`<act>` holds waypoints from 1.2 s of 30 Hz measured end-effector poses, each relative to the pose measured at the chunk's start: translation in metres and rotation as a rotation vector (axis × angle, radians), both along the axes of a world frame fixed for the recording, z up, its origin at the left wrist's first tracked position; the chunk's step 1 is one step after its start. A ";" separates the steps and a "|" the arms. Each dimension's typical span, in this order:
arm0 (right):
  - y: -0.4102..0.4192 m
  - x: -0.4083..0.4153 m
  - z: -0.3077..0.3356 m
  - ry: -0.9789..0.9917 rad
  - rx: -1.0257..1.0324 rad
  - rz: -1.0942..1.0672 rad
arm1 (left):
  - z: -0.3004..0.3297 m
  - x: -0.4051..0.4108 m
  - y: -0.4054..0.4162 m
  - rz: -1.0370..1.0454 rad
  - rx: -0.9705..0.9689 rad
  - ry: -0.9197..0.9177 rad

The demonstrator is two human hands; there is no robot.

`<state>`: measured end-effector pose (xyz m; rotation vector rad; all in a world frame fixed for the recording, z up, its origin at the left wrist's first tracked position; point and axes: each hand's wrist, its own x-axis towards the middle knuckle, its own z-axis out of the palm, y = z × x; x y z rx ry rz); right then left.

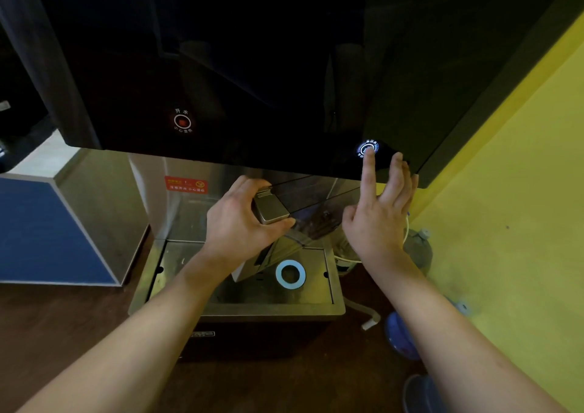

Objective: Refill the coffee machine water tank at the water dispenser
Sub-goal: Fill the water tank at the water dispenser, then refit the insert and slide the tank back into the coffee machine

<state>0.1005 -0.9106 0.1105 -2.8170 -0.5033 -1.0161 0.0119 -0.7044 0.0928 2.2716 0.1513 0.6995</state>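
Observation:
A clear, smoky water tank (308, 213) with a silver handle block sits tilted in the alcove of the black water dispenser (252, 64), above the steel drip tray (328, 289). My left hand (243, 223) grips the tank's silver handle. My right hand (382, 210) is spread, with its index fingertip on the glowing blue round button (367, 149) at the panel's lower right. A red round button (182, 121) glows on the panel's left. The spout and any water stream are hidden.
A yellow wall (505, 223) runs close on the right. Blue water bottles (401, 336) and a clear jug (418, 248) stand on the floor beside the dispenser. A blue-and-white cabinet (47, 229) stands at the left. A red warning sticker (185, 185) is on the alcove's back.

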 end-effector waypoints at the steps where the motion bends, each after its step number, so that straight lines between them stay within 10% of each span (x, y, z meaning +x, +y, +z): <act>1: 0.000 0.000 0.001 0.001 0.005 0.005 | 0.000 0.000 0.000 0.000 -0.001 -0.001; 10: -0.014 -0.012 -0.013 -0.118 0.080 0.205 | 0.000 -0.001 0.000 -0.014 -0.001 0.006; 27: 0.028 -0.021 -0.012 0.696 -0.391 0.559 | -0.007 -0.076 0.047 -0.141 -0.015 0.097; 36: 0.188 -0.103 0.004 0.684 -0.346 0.620 | 0.011 -0.165 0.208 -0.179 -0.007 0.201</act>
